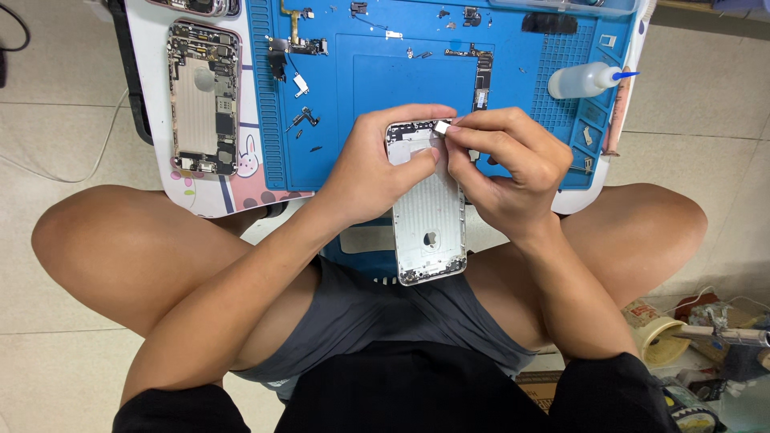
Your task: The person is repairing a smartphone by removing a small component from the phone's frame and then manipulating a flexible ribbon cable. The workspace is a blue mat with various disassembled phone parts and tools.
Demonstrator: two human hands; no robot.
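1. The left hand (377, 164) holds a silver phone housing (427, 216) from its left side, thumb laid across the upper inner face and fingers curled over the top edge; its grip is pressed shut on the housing.
2. The right hand (501, 164) comes in from the right, thumb and forefinger pinched together on a small pale part (440, 127) at the housing's top edge. What kind of part it is cannot be told at this size, perhaps a bracket or a bit of tape.
3. The housing is held above the person's lap, just in front of the near edge of the blue work mat (385, 72), inner side up, its lower end pointing toward the person.
4. The mat lies on a low white desk (200, 196). Loose small parts, screws and a narrow circuit board (482, 76) are scattered over the mat.
5. A second opened phone (203, 100) lies on the desk, left of the mat, well apart from both hands.
6. A clear squeeze bottle with a blue tip (589, 80) lies on its side at the mat's right.
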